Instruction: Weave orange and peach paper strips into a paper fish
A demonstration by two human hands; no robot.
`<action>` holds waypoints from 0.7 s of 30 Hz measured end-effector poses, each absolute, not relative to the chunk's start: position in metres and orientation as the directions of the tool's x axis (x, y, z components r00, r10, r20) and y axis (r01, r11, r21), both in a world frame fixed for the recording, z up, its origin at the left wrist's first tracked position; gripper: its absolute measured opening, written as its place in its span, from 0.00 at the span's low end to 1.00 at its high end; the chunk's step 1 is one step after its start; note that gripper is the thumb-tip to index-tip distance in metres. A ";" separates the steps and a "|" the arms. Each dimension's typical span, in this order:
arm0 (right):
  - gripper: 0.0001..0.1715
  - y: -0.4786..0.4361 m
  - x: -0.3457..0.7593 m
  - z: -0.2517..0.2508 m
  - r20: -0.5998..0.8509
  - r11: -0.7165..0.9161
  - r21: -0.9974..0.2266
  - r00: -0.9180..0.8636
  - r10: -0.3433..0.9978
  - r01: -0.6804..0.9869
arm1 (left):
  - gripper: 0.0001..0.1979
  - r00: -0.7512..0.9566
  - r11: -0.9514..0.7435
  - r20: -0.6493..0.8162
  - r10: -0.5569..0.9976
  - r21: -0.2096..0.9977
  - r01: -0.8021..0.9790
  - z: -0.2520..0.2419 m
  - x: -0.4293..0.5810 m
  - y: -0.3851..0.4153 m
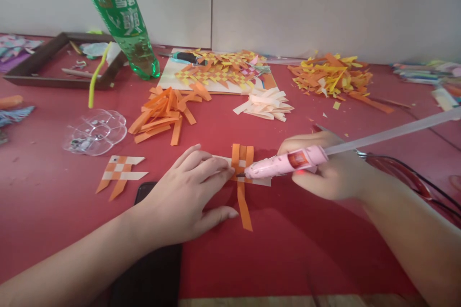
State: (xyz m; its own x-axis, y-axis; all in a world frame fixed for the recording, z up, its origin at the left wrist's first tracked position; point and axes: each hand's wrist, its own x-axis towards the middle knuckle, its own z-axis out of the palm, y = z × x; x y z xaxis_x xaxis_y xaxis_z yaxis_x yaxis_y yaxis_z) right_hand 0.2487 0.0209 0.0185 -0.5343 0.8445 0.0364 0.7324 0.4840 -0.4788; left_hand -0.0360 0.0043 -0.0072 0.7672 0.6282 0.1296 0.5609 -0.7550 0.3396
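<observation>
My right hand (331, 172) is wrapped round a pink hot glue gun (275, 165), with a long translucent glue stick (392, 132) out of its back end. The gun's dark nozzle touches or nearly touches a small woven piece (248, 152) of orange and pale paper strips, lying flat on the table. One orange strip hangs from it toward me. My left hand (190, 196) rests beside it, fingers outstretched and fingertips on its left edge, the thumb apart. A similar woven paper fish (120, 172) with a small eye lies to the left.
Piles of orange strips (165, 115), pale strips (266, 104) and mixed scraps (331, 76) lie behind. A board (167, 76) holds woven pieces and a cutter. Nearby are a green bottle (120, 19), clear palette (97, 134), brown frame (57, 81), and dark phone-like object (151, 273).
</observation>
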 end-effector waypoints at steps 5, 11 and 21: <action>0.06 0.019 0.243 0.021 0.034 0.495 -0.435 -0.536 0.844 0.752 | 0.21 0.743 -0.741 0.182 0.644 0.390 0.546 -0.009 -0.036 0.005; 0.12 0.017 0.236 0.023 0.084 0.531 -0.404 -0.548 0.832 0.745 | 0.15 0.729 -0.739 0.215 0.649 0.407 0.537 -0.010 -0.037 0.005; 0.16 0.012 0.231 0.028 0.086 0.533 -0.302 -0.534 0.841 0.791 | 0.13 0.714 -0.734 0.236 0.659 0.408 0.543 -0.009 -0.037 0.004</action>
